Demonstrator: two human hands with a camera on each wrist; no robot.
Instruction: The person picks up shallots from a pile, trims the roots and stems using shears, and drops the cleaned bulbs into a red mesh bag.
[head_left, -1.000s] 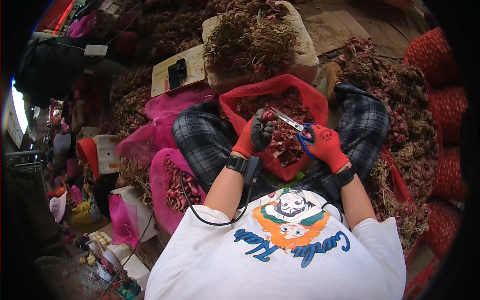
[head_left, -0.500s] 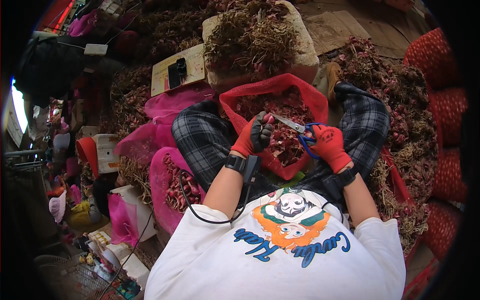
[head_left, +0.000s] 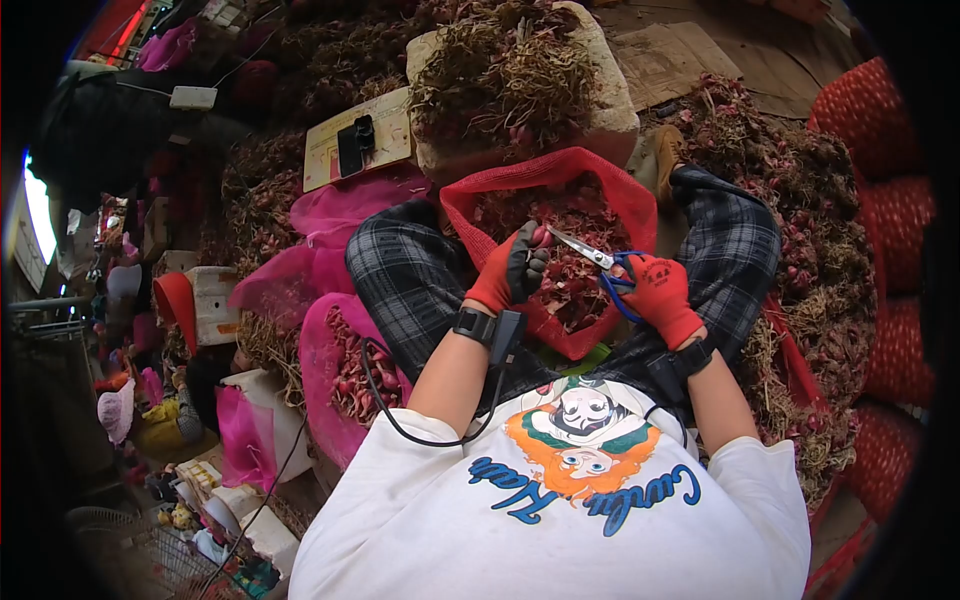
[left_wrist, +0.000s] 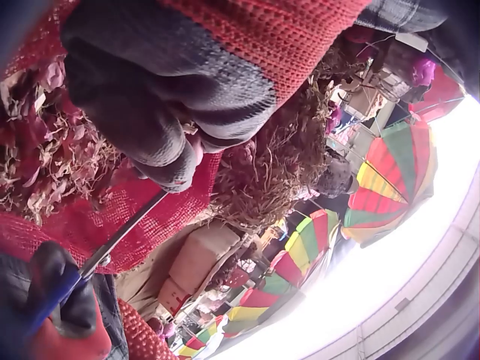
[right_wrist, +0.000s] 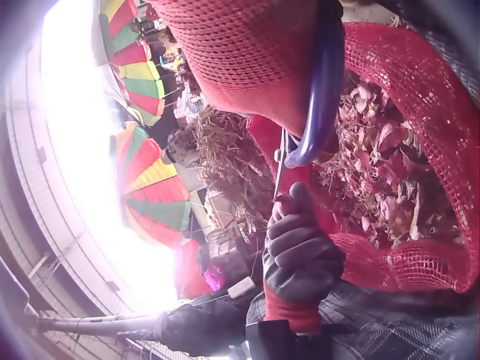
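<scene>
My left hand, in a red and black glove, grips a small red shallot over the open red mesh sack between my knees. My right hand, in a red glove, holds blue-handled scissors whose blades point at the shallot. In the left wrist view the gloved fingers curl tight and the scissor blade meets them from below. The right wrist view shows the blue scissor handle round my fingers, with the left hand beyond it. The sack holds dry peels.
Heaps of untrimmed shallots with dry roots lie to my right and in a pale crate ahead. Pink mesh bags of shallots stand at my left. Filled red sacks are stacked at far right. A scale sits ahead left.
The right hand with the scissors has shifted slightly right and down; the blades stay at the shallot. The left hand has barely moved.
</scene>
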